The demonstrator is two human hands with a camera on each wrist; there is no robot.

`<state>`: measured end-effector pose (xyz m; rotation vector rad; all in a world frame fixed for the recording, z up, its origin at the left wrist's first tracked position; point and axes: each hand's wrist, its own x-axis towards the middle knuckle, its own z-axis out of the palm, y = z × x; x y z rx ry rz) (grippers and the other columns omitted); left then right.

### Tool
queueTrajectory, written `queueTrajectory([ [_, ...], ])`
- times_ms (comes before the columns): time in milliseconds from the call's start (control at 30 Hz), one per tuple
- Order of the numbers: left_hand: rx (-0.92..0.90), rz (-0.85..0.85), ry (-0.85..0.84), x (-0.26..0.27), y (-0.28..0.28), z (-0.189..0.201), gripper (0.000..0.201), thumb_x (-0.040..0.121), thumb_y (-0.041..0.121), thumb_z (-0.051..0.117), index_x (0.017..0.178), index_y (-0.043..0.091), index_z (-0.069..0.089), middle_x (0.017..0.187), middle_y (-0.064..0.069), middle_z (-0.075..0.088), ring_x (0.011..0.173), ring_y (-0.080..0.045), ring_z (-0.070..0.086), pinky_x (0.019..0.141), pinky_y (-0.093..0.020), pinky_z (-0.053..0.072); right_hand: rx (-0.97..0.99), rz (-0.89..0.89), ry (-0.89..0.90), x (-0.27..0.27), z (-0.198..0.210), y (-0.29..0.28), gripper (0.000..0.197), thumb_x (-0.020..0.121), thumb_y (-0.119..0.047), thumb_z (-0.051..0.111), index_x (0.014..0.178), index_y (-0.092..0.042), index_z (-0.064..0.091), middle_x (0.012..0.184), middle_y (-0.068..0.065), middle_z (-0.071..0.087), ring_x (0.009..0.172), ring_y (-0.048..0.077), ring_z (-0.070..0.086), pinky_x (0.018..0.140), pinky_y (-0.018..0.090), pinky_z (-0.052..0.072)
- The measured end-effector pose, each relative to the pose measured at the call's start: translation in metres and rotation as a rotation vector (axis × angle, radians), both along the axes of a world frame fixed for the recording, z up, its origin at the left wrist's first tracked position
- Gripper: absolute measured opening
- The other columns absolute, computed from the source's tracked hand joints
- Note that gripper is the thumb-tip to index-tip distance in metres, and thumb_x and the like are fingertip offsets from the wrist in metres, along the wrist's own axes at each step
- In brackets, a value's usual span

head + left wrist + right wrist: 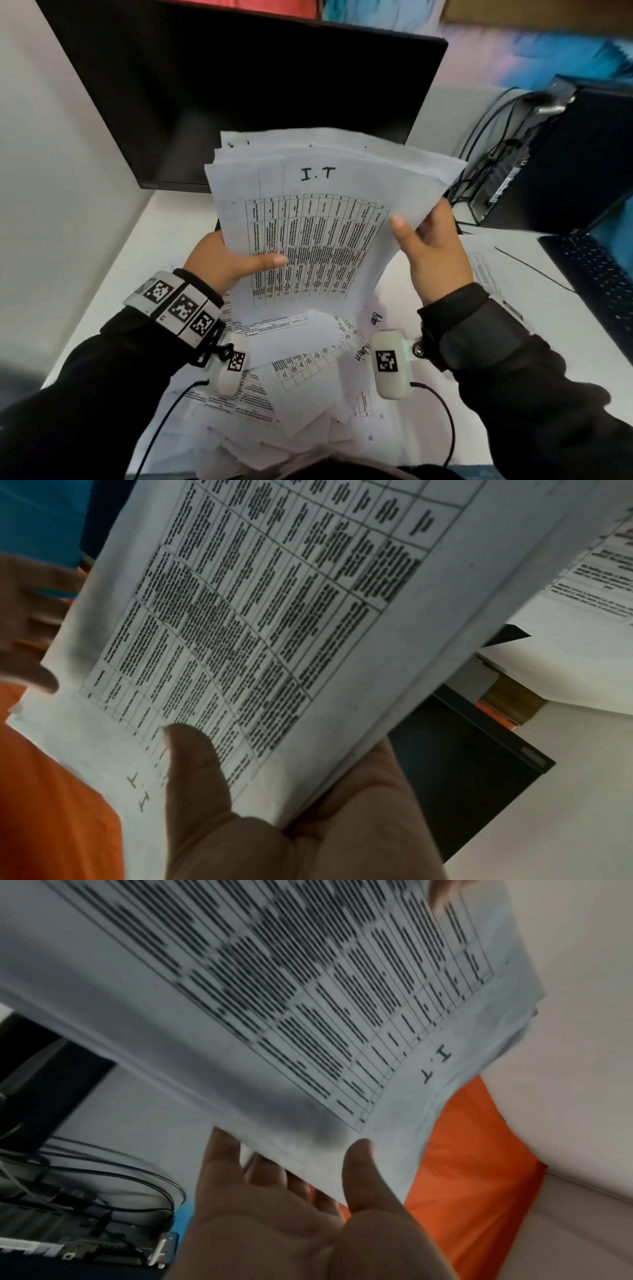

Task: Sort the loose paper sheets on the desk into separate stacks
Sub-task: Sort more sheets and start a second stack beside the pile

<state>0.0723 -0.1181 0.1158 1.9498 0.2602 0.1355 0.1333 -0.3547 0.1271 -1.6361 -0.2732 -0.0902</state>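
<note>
A thick bundle of printed sheets is held up above the desk; its top sheet carries a table and the handwritten letters "I.T". My left hand grips the bundle's left edge, thumb on the front and fingers behind. My right hand pinches the right edge, thumb on top and fingers underneath. More loose sheets lie scattered and overlapping on the white desk below, one marked "Admin".
A dark monitor stands right behind the bundle. A computer tower with cables sits at the right, a keyboard in front of it. A white wall borders the desk on the left.
</note>
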Motion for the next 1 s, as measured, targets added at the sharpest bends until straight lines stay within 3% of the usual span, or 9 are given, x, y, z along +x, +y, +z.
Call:
queueTrajectory([
  [100,0.007,0.009,0.02,-0.005,-0.003,0.002,0.036,0.066,0.028,0.079,0.084,0.044,0.053,0.081,0.026,0.057,0.066,0.021,0.053,0.057,0.0,0.036,0.091,-0.009,-0.169,0.0,0.025,0.001,0.054,0.09,0.002,0.053,0.131,-0.023,0.029,0.136,-0.001,0.049,0.116,0.01,0.054,0.104,0.041,0.043],
  [200,-0.013,0.028,0.014,-0.007,-0.007,0.002,0.034,0.068,0.022,0.079,0.078,0.039,0.051,0.077,0.025,0.055,0.056,0.022,0.051,0.05,0.003,0.037,-0.01,-0.002,-0.424,0.002,0.041,0.001,0.071,0.088,0.008,0.053,0.14,-0.021,0.015,0.122,-0.039,0.045,0.102,-0.005,0.053,0.097,0.021,0.044],
  [267,-0.029,0.06,0.02,-0.009,-0.011,0.003,0.033,0.069,0.021,0.078,0.074,0.036,0.049,0.077,0.023,0.057,0.054,0.016,0.046,0.054,0.001,0.038,-0.18,0.014,-0.507,0.005,0.045,0.002,0.061,0.089,0.001,0.055,0.134,-0.031,0.029,0.12,-0.022,0.049,0.1,-0.006,0.048,0.095,0.012,0.039],
  [367,-0.026,0.075,0.073,-0.01,-0.012,0.005,0.029,0.066,0.022,0.08,0.083,0.025,0.057,0.08,0.015,0.061,0.069,0.011,0.048,0.08,-0.024,0.046,-0.451,0.017,-0.53,0.01,0.046,0.004,0.036,0.09,-0.012,0.057,0.12,-0.032,0.054,0.111,-0.002,0.049,0.102,-0.014,0.04,0.09,-0.004,0.026],
  [533,-0.049,0.115,0.097,-0.012,-0.011,0.004,0.056,0.066,0.021,0.08,0.106,-0.012,0.058,0.084,-0.029,0.064,0.083,-0.028,0.063,0.094,-0.044,0.044,-0.457,0.009,-0.524,0.011,0.045,0.005,0.051,0.088,-0.004,0.056,0.125,-0.039,0.045,0.107,-0.002,0.044,0.099,-0.02,0.038,0.089,-0.006,0.026],
  [667,-0.073,0.154,-0.019,-0.009,-0.005,-0.009,0.034,0.078,0.031,0.068,0.109,0.019,0.065,0.085,0.018,0.069,0.079,0.012,0.06,0.08,-0.013,0.048,-0.471,0.0,-0.478,0.014,0.041,0.003,0.043,0.089,-0.001,0.053,0.112,-0.036,0.059,0.099,-0.015,0.042,0.094,-0.021,0.038,0.084,-0.005,0.029],
  [733,-0.11,0.215,-0.072,-0.007,-0.006,-0.017,0.018,0.087,0.03,0.057,0.104,0.032,0.062,0.084,0.028,0.068,0.081,0.016,0.059,0.074,-0.011,0.043,-0.427,-0.049,-0.456,0.014,0.039,0.004,0.044,0.09,-0.003,0.051,0.118,-0.037,0.057,0.1,-0.01,0.048,0.095,-0.017,0.044,0.085,0.0,0.035],
  [833,-0.205,0.268,-0.151,-0.004,-0.01,-0.022,0.022,0.094,0.019,0.05,0.103,0.037,0.059,0.093,0.024,0.069,0.089,0.009,0.063,0.071,-0.008,0.048,-0.19,-0.064,-0.378,0.013,0.041,0.003,0.053,0.089,-0.007,0.055,0.127,-0.042,0.043,0.095,-0.008,0.055,0.088,-0.001,0.055,0.085,0.018,0.047],
  [1000,-0.233,0.365,-0.243,0.0,-0.013,-0.019,0.025,0.096,0.024,0.047,0.119,0.025,0.058,0.102,0.015,0.066,0.091,0.006,0.063,0.077,-0.014,0.052,-0.168,-0.013,-0.075,0.017,0.006,0.003,0.039,0.089,-0.002,0.057,0.123,-0.02,0.049,0.091,-0.017,0.06,0.082,-0.007,0.058,0.08,0.015,0.047],
])
